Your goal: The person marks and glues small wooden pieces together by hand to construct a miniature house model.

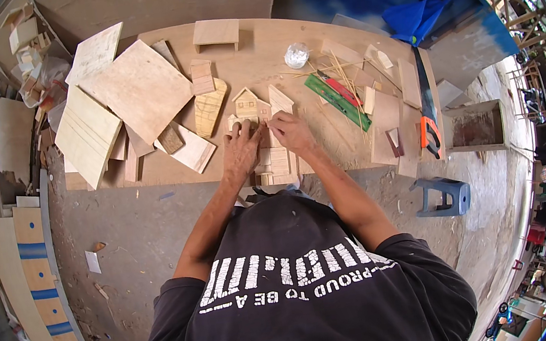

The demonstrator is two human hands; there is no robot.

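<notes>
A small wooden model house [247, 103] with a peaked roof and little windows lies in front of me at the table's near edge. My left hand [241, 149] rests on its left side, fingers curled against the wood. From the right, my right hand [291, 132] has its fingers pinched together over the middle of the model, close to the left fingertips. Whatever is between those fingers is too small to make out. A pointed wooden piece [280, 99] rises beyond the right hand, and pale wooden blocks [276, 159] show below the hands. Part of the model is hidden under my fingers.
Plywood sheets [145, 87] are stacked on the table's left. To the right lie a green strip [336, 102], a red cutter [339, 87], thin sticks and an orange-handled saw [430, 136]. A clear tub [297, 55] stands behind; a blue stool [443, 196] is on the floor.
</notes>
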